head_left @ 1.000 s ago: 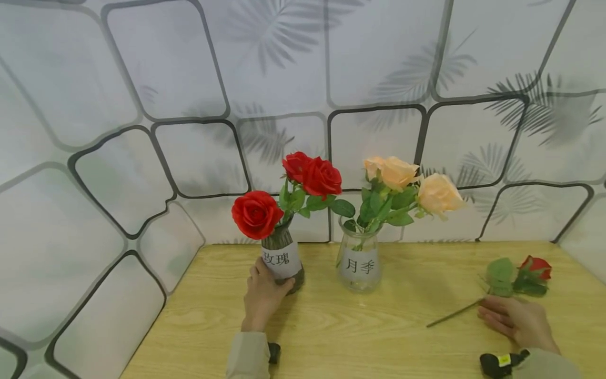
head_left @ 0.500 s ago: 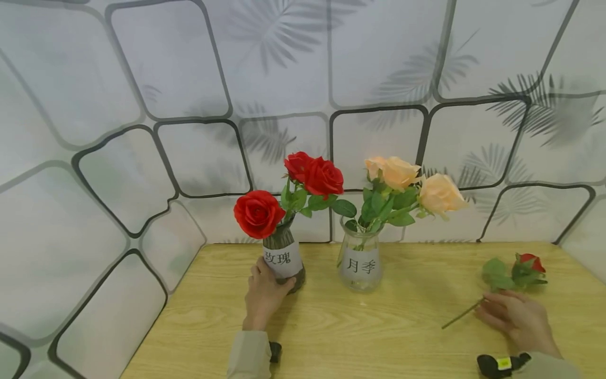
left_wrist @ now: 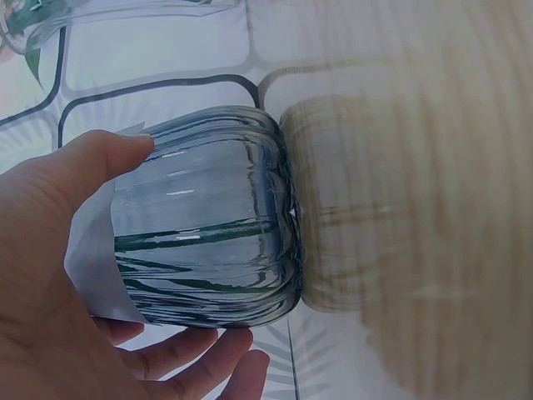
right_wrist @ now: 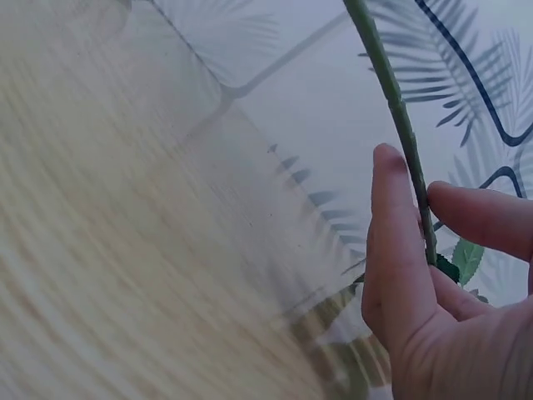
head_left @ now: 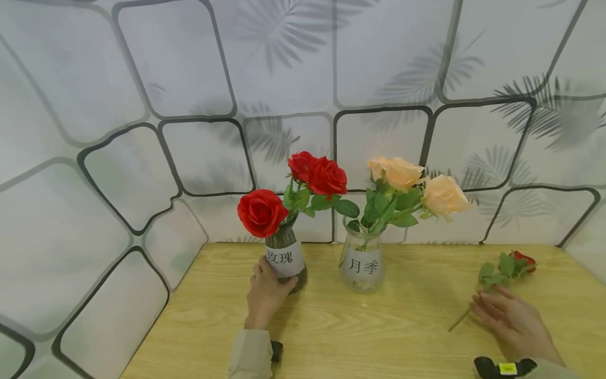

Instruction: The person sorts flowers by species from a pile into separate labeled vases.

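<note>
My left hand holds the lower part of a ribbed grey glass vase, thumb on one side and fingers on the other. A white label with Chinese characters wraps this vase, and several red roses stand in it. In the left wrist view green stems show through the glass. Over at the right, my right hand pinches the stem of a single red rose, whose bloom points away to the right. The right wrist view shows the green stem between thumb and fingers.
A clear glass vase with a white label and several peach roses stands right of the grey one. Both are on a wood-grain table. Behind rises a patterned wall, with another side wall at left.
The single rose has turned in my right hand, its bloom shifting left and its stem end moving right. My left hand stays on the vase. The whole view has drifted slightly.
</note>
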### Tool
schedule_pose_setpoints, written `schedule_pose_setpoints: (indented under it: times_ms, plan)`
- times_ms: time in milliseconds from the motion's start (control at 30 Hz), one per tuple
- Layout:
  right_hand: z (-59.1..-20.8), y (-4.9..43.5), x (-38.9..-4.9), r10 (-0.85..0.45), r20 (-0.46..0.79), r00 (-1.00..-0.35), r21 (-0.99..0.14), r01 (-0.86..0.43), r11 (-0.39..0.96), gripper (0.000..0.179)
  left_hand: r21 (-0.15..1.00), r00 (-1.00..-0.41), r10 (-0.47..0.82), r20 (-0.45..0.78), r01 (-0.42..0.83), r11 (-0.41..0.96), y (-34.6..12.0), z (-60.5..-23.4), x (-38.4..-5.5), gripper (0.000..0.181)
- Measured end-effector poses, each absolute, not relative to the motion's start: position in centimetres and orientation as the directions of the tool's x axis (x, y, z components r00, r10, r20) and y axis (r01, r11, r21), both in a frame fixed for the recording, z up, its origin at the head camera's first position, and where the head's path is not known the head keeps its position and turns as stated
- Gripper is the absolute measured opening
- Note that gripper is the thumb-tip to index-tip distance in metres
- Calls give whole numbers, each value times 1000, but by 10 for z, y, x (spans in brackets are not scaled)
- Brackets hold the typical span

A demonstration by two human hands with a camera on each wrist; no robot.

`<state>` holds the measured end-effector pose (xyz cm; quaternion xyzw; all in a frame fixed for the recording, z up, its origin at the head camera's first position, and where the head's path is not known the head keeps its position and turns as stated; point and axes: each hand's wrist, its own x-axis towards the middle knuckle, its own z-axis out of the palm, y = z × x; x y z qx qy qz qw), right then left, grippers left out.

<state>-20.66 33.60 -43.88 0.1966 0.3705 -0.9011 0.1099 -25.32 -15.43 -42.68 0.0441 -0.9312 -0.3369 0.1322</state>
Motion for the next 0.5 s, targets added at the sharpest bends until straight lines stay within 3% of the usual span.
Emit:
schedule_pose_setpoints:
  times_ms: [400, 500]
  plan:
    - [-437, 329, -199, -24, -340, -940, -734, 281, -618, 99, 636, -961, -175, 215, 1, 772, -154, -426, -254, 92]
    - [-438, 326, -196, -28, -264, -964, -744, 222, -630, 90, 637, -962, -179, 208, -6, 771, -154, -427, -254, 93]
